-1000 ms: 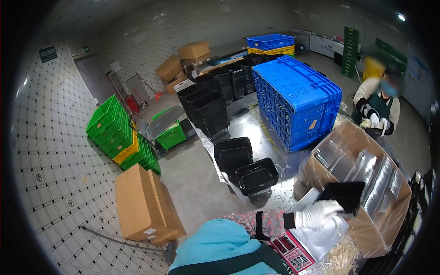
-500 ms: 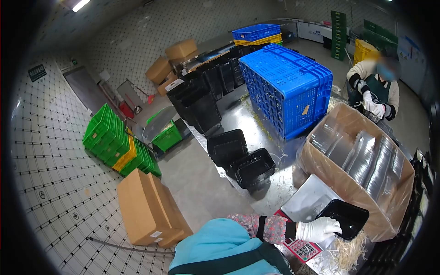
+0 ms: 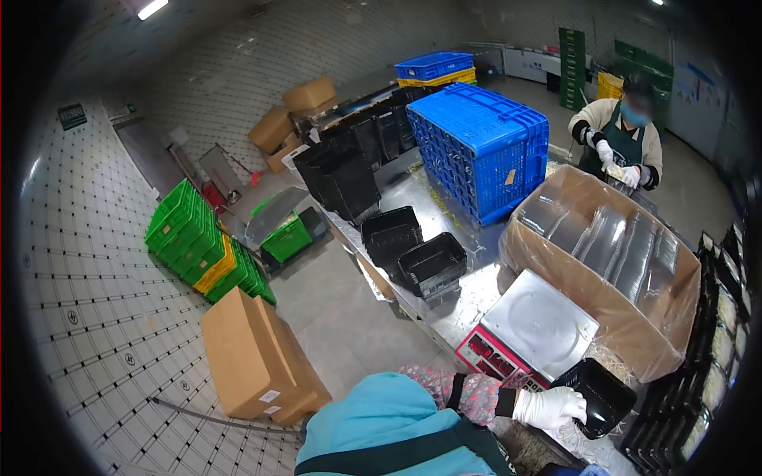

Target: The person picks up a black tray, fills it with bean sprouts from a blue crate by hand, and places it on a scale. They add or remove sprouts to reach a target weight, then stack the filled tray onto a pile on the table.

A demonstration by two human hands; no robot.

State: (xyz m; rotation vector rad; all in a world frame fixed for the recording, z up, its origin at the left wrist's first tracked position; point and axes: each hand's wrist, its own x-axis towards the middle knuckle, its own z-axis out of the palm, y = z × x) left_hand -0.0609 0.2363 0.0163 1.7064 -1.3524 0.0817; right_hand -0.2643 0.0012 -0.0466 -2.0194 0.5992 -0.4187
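My left hand point(image 3: 549, 408), in a white glove, grips the near left rim of a black plastic tray point(image 3: 597, 397). The tray is tilted, and its shiny inside looks bare. It is held beside the near corner of a weighing scale point(image 3: 540, 321) with a silver platform and a red-framed keypad and display. Pale shredded strands point(image 3: 615, 362) lie around and partly behind the tray. My right hand is out of view.
Clear lids fill a lined cardboard box point(image 3: 587, 309) beyond the scale. Black trays point(image 3: 432, 266) and a blue crate point(image 3: 476, 151) stand on the metal table. Filled trays point(image 3: 718, 349) are stacked at right. A gloved co-worker point(image 3: 623, 139) handles something across the table.
The tray in my left hand has moved off the scale's near edge, over the pale strands, uncovering more of the platform and display. My view has shifted slightly. The co-worker's hands have moved.
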